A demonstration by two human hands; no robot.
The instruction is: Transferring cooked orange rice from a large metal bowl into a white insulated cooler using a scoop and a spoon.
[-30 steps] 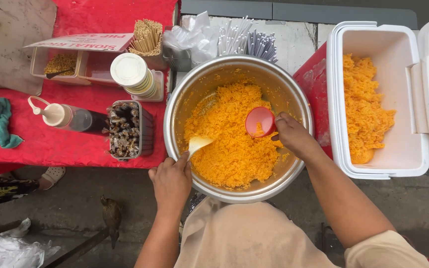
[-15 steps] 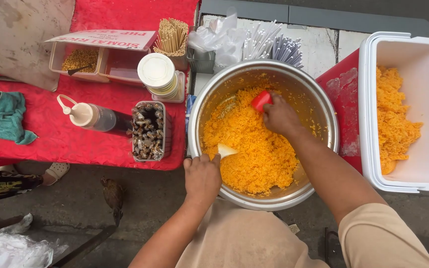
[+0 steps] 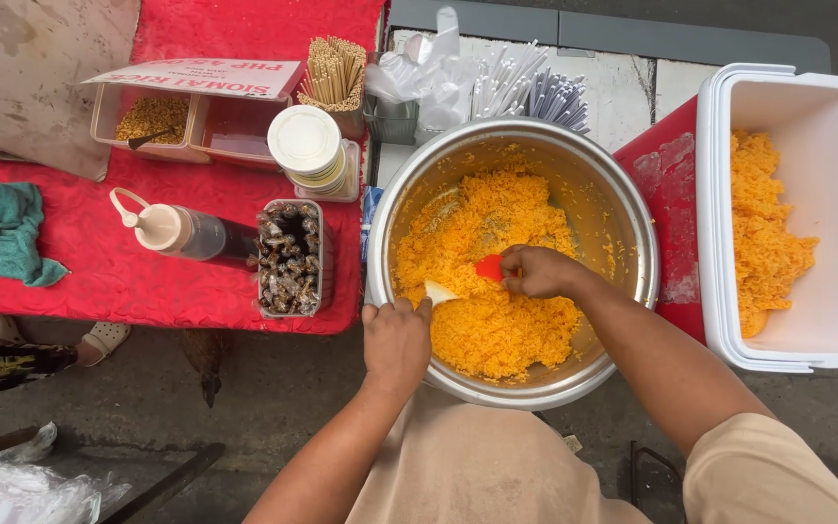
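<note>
Setting: red-clothed table (image 3: pixel 196 291) on my left over grey pavement, with a big steel bowl (image 3: pixel 632 243) in front of me
Bowl contents: orange-yellow rice (image 3: pixel 497 320) heaped across the bottom, thinner toward the far wall
Left hand: my left hand (image 3: pixel 396 340) rests on the near rim of the bowl, fingers (image 3: pixel 402 309) curled over the edge and clamped on it
Right hand: my right hand (image 3: pixel 538 271) is inside the bowl, fingers closed round the red handle of a rice paddle (image 3: pixel 458 281)
Paddle: its pale blade lies on the rice, pointing toward my left hand and just beside it
Cooler: white cooler box (image 3: pixel 797 340) open on my right, holding more of the same rice
Table things: sauce bottle (image 3: pixel 181 233) lying on its side, clear tub of dark wrapped pieces (image 3: pixel 288 257), stack of lidded cups (image 3: pixel 307 150), holder of wooden sticks (image 3: pixel 334 73), teal cloth (image 3: pixel 2 233)
Behind the bowl: plastic bags and bundled straws (image 3: pixel 526 92)
</note>
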